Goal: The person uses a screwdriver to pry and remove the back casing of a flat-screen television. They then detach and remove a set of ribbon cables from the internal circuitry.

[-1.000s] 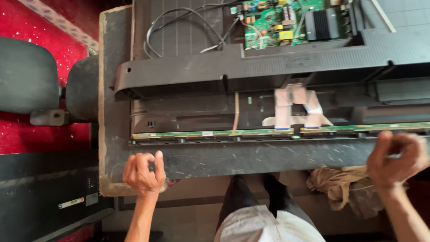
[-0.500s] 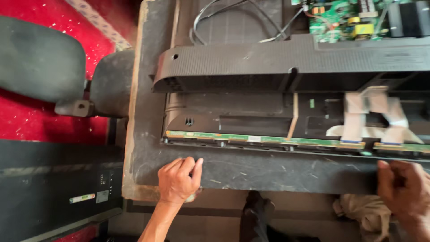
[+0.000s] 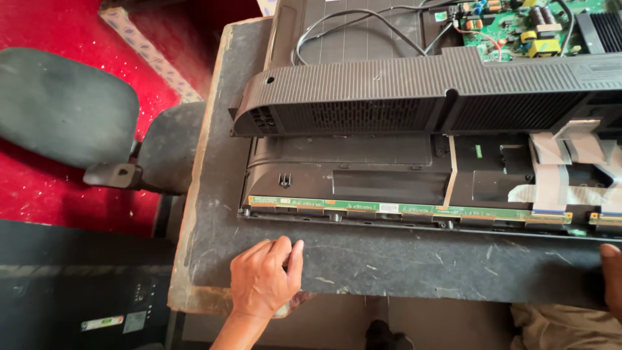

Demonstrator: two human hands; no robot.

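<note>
The opened flat-screen television [image 3: 402, 162] lay back-up on the dark worktable [image 3: 214, 214], its long green circuit strip [image 3: 402, 209] along the near edge. My left hand [image 3: 262, 282] rested flat on the table near that edge, fingers loosely together, gripping nothing. My right hand [image 3: 611, 275] showed only at the frame's edge; I could not tell its grip. A black chair [image 3: 65, 113] stood left.
</note>
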